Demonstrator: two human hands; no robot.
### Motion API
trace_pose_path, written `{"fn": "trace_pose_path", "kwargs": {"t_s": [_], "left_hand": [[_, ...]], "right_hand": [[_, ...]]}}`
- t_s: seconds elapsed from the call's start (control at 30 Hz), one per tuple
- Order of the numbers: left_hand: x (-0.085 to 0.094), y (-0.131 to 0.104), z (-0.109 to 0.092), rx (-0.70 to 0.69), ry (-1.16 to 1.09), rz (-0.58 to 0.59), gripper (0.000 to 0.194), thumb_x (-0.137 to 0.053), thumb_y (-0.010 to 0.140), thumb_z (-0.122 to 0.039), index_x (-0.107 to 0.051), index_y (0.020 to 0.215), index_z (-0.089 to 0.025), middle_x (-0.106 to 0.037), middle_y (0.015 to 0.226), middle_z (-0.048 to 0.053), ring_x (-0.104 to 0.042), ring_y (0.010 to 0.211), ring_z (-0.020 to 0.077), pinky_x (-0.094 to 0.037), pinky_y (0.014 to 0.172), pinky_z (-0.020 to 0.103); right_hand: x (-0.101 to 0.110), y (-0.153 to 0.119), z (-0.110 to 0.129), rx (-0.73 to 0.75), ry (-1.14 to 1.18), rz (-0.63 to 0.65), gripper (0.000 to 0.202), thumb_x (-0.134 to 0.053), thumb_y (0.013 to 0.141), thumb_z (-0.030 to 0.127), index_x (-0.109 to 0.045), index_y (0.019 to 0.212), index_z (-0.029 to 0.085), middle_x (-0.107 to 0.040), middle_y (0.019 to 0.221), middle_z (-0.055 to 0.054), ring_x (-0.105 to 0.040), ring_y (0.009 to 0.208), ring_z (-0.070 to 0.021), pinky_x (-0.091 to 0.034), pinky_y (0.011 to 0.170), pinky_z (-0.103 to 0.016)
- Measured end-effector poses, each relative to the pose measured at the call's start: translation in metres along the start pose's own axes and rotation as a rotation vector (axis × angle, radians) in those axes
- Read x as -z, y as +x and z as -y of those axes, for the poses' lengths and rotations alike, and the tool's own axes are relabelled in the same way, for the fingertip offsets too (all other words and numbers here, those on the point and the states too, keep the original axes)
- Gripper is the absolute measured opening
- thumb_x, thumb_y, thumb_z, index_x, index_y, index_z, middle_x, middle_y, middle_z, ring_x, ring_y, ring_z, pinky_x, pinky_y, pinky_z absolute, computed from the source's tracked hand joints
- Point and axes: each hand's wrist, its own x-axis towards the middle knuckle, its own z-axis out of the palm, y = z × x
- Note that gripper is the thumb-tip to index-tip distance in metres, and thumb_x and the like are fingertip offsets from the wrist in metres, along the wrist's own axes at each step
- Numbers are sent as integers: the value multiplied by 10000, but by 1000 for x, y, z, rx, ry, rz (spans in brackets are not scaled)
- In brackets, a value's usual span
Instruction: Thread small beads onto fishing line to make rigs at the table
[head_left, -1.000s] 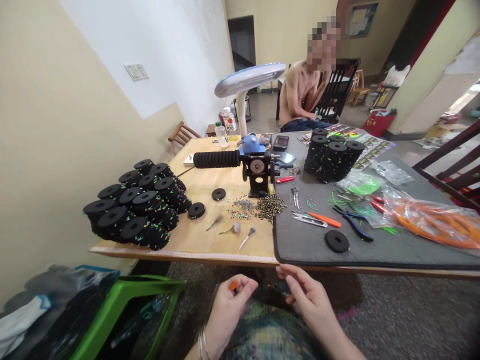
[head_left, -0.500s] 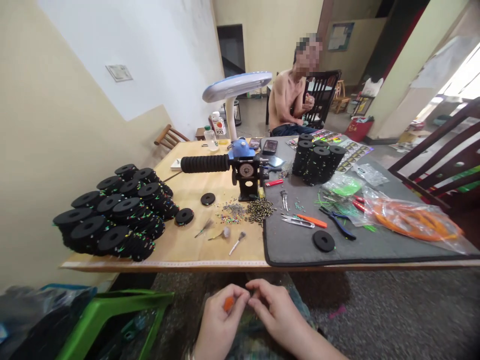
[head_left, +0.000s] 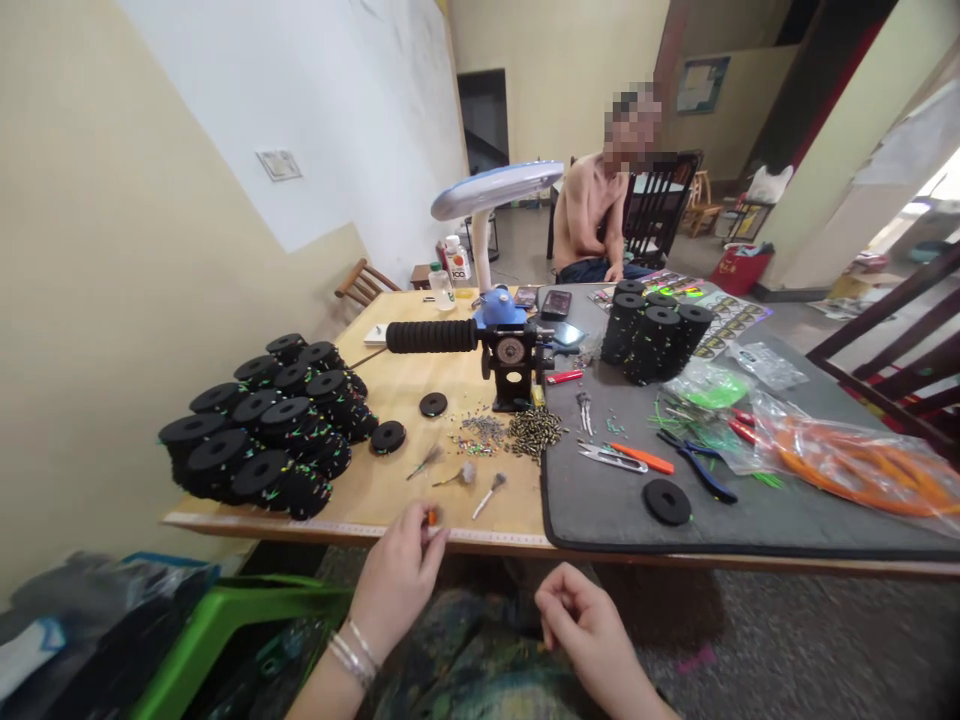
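My left hand [head_left: 399, 568] is at the table's front edge, fingers closed around a small orange piece [head_left: 431, 517] that shows only in part. Two bracelets circle that wrist. Lower and to the right, over my lap, my right hand [head_left: 579, 618] has its fingers curled together; I cannot make out anything in them. Closest to the left hand on the wood lie a few small brushes [head_left: 491, 493] with pale handles. Past them are a pile of dark beads [head_left: 535, 430] and a scatter of tiny coloured beads [head_left: 480, 440].
Black foam spools [head_left: 259, 472] are stacked at left. A black dial device [head_left: 512, 365] and lamp [head_left: 495, 185] stand centrally. The grey mat [head_left: 592, 515] carries snips [head_left: 611, 458], pliers [head_left: 701, 468], a foam disc [head_left: 667, 502] and bagged orange tubing [head_left: 840, 465]. A person [head_left: 600, 205] sits beyond.
My hands have come apart. The left moved up and left to the table edge with the orange piece; the right shifted slightly right. The seated person's raised hand has lowered.
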Motion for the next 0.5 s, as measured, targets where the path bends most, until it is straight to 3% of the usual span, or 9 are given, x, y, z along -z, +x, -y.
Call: {"fn": "trace_pose_path", "kwargs": {"t_s": [0.17,0.33,0.5], "left_hand": [[10,22,15,-86,249,39,140,-397,862,-172,-522,819,-216,-613,776,57,-610,771,249,-461,698,345],[16,33,21,-100,385,40,194,-410,847,-103,-579,882,-190,-636,868,83,-584,863,257,-438,768,367],[15,32,12,-138,355,-95,316,-449,777,-34,-589,1029,-164,-650,1003,117,-561,969,288,-416,866,427]], "right_hand": [[2,4,-5,-64,164,-4,504,-568,738,700,-454,677,213,-452,434,77,-314,383,-65,-248,411,-197],[5,7,-21,-115,224,-50,535,-571,717,734,-438,702,216,-457,414,83,-269,357,-47,-176,380,-184],[6,9,-29,-142,271,-80,544,-586,699,741,-441,713,217,-460,395,84,-255,337,-40,-136,360,-174]]}}
